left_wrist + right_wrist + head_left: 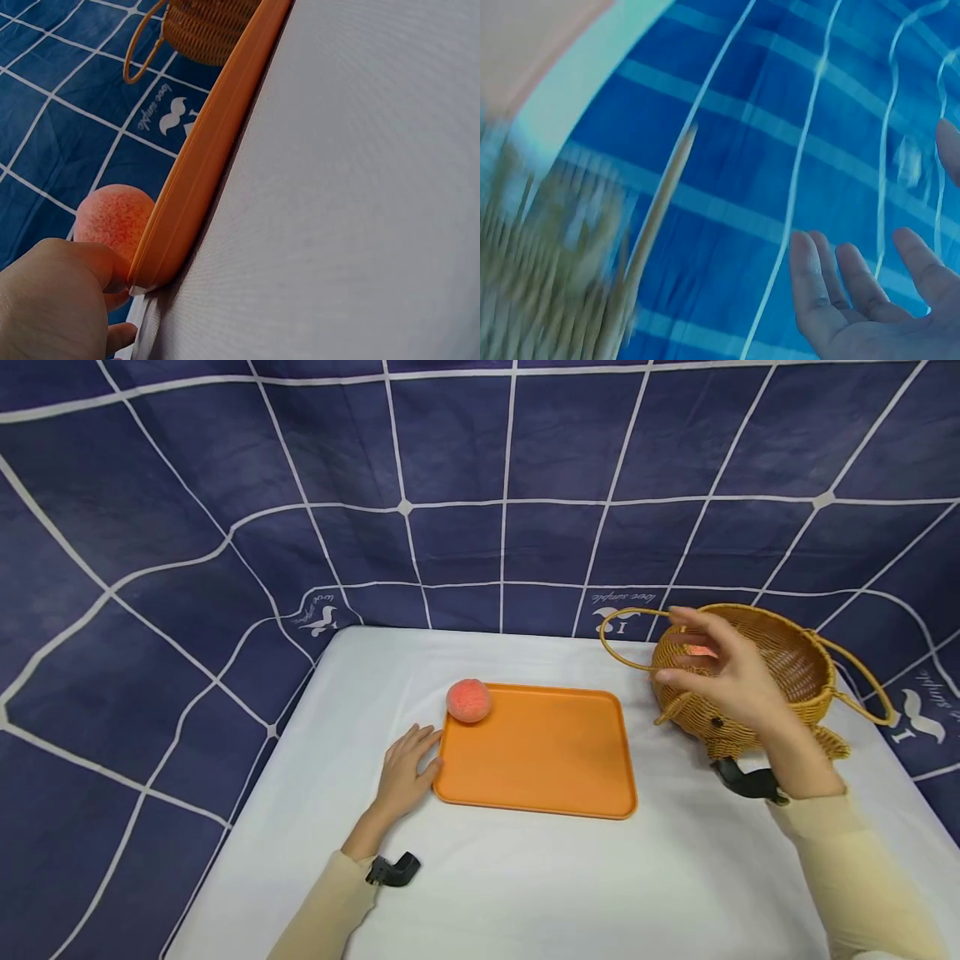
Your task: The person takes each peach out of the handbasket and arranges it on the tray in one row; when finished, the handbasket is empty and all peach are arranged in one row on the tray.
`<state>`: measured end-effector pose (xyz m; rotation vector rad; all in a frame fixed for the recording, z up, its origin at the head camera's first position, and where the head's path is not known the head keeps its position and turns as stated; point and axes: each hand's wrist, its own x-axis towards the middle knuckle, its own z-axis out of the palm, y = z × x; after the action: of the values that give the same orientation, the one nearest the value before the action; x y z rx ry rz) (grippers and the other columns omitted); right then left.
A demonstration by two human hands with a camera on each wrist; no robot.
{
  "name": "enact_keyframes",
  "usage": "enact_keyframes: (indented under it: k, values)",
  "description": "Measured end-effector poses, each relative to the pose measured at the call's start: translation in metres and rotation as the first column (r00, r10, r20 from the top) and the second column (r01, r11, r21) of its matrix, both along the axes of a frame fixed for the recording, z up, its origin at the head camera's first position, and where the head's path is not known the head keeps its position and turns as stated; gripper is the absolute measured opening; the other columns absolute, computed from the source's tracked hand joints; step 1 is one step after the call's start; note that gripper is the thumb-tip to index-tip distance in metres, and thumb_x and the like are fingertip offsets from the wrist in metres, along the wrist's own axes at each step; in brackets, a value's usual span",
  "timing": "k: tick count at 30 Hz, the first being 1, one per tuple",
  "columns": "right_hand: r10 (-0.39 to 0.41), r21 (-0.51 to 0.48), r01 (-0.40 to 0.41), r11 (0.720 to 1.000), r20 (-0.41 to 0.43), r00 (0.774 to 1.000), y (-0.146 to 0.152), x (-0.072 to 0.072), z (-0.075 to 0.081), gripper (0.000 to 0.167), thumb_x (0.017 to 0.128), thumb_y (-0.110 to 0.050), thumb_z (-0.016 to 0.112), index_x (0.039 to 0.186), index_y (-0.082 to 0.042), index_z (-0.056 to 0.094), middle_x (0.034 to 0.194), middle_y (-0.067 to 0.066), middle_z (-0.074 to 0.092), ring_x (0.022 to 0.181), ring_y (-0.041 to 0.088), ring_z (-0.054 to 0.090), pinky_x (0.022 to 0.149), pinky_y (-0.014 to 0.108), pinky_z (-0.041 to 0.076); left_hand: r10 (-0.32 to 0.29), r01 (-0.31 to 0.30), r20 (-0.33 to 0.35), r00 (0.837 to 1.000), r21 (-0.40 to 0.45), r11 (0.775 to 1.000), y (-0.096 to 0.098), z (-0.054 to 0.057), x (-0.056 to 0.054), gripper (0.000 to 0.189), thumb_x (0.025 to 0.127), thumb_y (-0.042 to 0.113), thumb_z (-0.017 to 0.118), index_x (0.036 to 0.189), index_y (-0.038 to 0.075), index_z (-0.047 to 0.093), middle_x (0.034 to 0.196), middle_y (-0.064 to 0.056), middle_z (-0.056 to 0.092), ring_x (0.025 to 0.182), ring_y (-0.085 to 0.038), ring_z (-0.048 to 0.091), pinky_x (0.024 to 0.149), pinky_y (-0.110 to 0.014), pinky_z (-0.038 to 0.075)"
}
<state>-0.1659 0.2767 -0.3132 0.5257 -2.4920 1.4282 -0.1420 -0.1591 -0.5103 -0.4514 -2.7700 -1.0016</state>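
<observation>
A fuzzy coral-pink ball (468, 701) sits at the far left corner of an orange tray (536, 752). My left hand (407, 772) lies at the tray's left edge, fingers extended and thumb at the rim. In the left wrist view, the hand (56, 300) is beside the tray corner, with the pink ball (114, 221) just beyond. My right hand (720, 668) is raised in front of a woven wicker basket (798, 664), fingers spread and holding nothing. Part of something pink (701, 651) shows inside the basket, partly hidden by that hand.
The basket has two loop handles (870, 685), one sticking out to each side, and an animal-like face with a dark eye. A white cloth (525, 877) covers the table. Behind it hangs a dark blue curtain (457, 443) with white grid lines.
</observation>
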Motion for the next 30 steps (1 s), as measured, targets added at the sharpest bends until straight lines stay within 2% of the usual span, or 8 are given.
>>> enact_keyframes:
  k: [3,5,8,16,20,23,27,30]
  values:
    - [-0.141,0.073,0.138,0.988,0.041,0.989,0.036,-0.007,0.004,0.076,0.082,0.001,0.075,0.148,-0.02,0.043,0.127,-0.015,0.052,0.105,-0.008,0.054,0.081,0.003,0.047,0.002,-0.002,-0.005,1.0,0.0,1.0,-0.002,0.0,0.0,0.045,0.094,0.02,0.06,0.137,0.009,0.057,0.145,-0.015,0.051,0.144,-0.037,0.033,0.117,-0.055,0.022]
    - [-0.218,0.149,0.203,0.968,0.088,0.972,0.057,-0.014,0.002,0.073,0.086,-0.012,0.074,0.15,-0.024,0.04,0.132,-0.007,0.051,0.104,-0.01,0.05,0.078,0.0,0.042,0.003,-0.003,-0.009,1.0,0.0,1.0,-0.003,-0.001,0.0,0.045,0.094,0.02,0.06,0.137,0.009,0.057,0.145,-0.015,0.051,0.144,-0.037,0.033,0.117,-0.055,0.022]
    - [-0.277,0.255,0.227,0.94,0.184,0.943,0.082,-0.024,-0.007,0.072,0.09,-0.031,0.071,0.152,-0.023,0.035,0.138,0.006,0.046,0.106,-0.004,0.046,0.073,0.002,0.038,0.003,-0.003,-0.015,1.0,0.002,1.0,-0.003,-0.002,0.001,0.045,0.093,0.02,0.061,0.137,0.009,0.057,0.144,-0.015,0.052,0.143,-0.037,0.034,0.116,-0.056,0.023]
    - [-0.22,0.396,0.071,0.915,0.345,0.912,0.116,-0.048,-0.035,0.073,0.091,-0.032,0.069,0.148,-0.001,0.034,0.14,0.023,0.042,0.11,0.024,0.052,0.069,0.006,0.042,-0.009,0.01,-0.046,0.999,0.013,1.0,0.001,-0.003,0.001,0.045,0.092,0.019,0.062,0.136,0.007,0.058,0.143,-0.017,0.052,0.141,-0.039,0.036,0.114,-0.059,0.024]
    - [-0.163,0.414,-0.017,0.91,0.396,0.904,0.121,-0.059,-0.045,0.071,0.092,-0.023,0.069,0.147,0.002,0.032,0.142,0.033,0.039,0.112,0.042,0.055,0.076,0.023,0.052,-0.004,0.004,-0.027,1.0,0.012,1.0,0.001,-0.002,0.002,0.045,0.093,0.02,0.062,0.136,0.007,0.057,0.144,-0.016,0.052,0.142,-0.039,0.035,0.115,-0.058,0.023]
    - [-0.127,0.412,-0.057,0.909,0.404,0.906,0.121,-0.065,-0.052,0.066,0.091,-0.017,0.068,0.145,0.003,0.035,0.14,0.036,0.041,0.117,0.048,0.051,0.085,0.038,0.051,0.001,0.0,-0.013,1.0,0.013,1.0,0.001,-0.002,0.003,0.045,0.093,0.021,0.061,0.136,0.008,0.057,0.144,-0.016,0.052,0.143,-0.038,0.034,0.116,-0.057,0.022]
    - [-0.103,0.43,-0.082,0.899,0.39,0.915,0.12,-0.071,-0.058,0.057,0.09,-0.01,0.066,0.139,0.006,0.041,0.132,0.036,0.049,0.118,0.045,0.048,0.085,0.029,0.046,0.003,-0.003,-0.018,1.0,0.009,1.0,0.001,-0.003,0.003,0.045,0.093,0.02,0.061,0.136,0.008,0.057,0.144,-0.015,0.052,0.143,-0.038,0.035,0.116,-0.057,0.023]
    - [-0.088,0.456,-0.121,0.882,0.411,0.908,0.119,-0.075,-0.061,0.051,0.089,-0.004,0.062,0.135,0.009,0.046,0.127,0.036,0.053,0.115,0.043,0.052,0.081,0.025,0.045,0.005,-0.005,-0.02,1.0,0.01,1.0,0.002,-0.004,0.003,0.045,0.093,0.02,0.061,0.136,0.008,0.057,0.144,-0.015,0.052,0.142,-0.038,0.035,0.115,-0.057,0.023]
